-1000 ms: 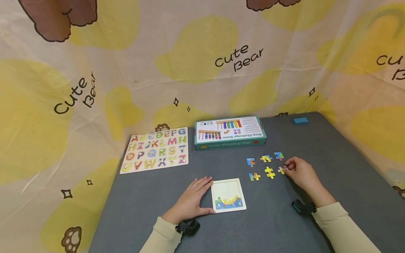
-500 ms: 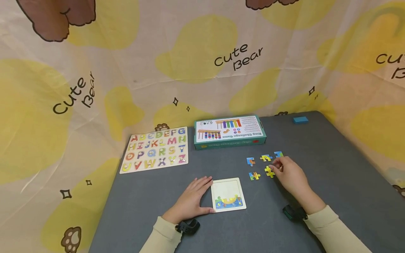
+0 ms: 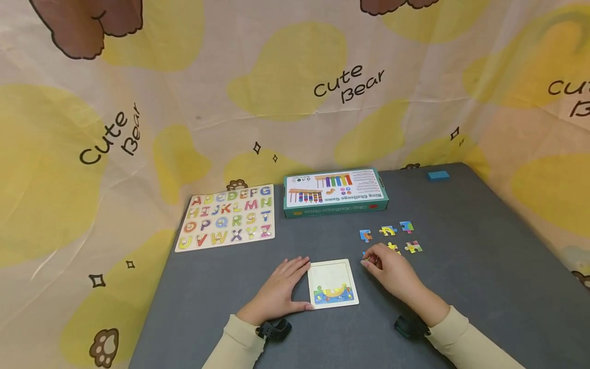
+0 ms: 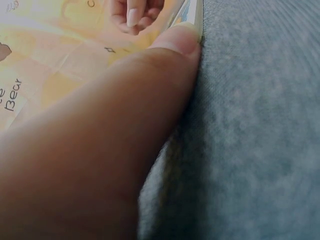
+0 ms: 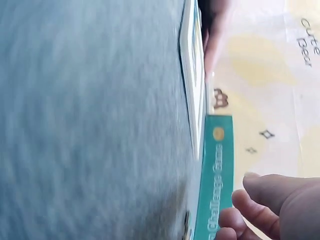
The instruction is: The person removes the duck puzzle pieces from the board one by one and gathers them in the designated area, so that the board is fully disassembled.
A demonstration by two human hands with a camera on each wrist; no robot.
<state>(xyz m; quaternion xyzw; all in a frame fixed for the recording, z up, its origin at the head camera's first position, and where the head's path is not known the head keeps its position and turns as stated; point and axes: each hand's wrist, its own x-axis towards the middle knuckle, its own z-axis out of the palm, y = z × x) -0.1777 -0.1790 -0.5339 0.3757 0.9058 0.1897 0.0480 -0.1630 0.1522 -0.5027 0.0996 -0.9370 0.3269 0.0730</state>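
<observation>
The left hand (image 3: 278, 293) is resting, fingers spread, against the puzzle tray (image 3: 329, 274) while, right of the tray, the loosely curled right hand (image 3: 392, 269), seemingly holding nothing, is hovering over a half-hidden puzzle piece (image 3: 364, 253), apparently choosing, the next move calling for a pinch.

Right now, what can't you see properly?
Head view: most of one jigsaw piece, hidden by the right hand.
Head: fine print on the Ring Challenge Game box, too small.
Left wrist: puzzle tray, mostly behind the thumb or cut off above.
Right wrist: left hand, cut off by the top edge.
</observation>
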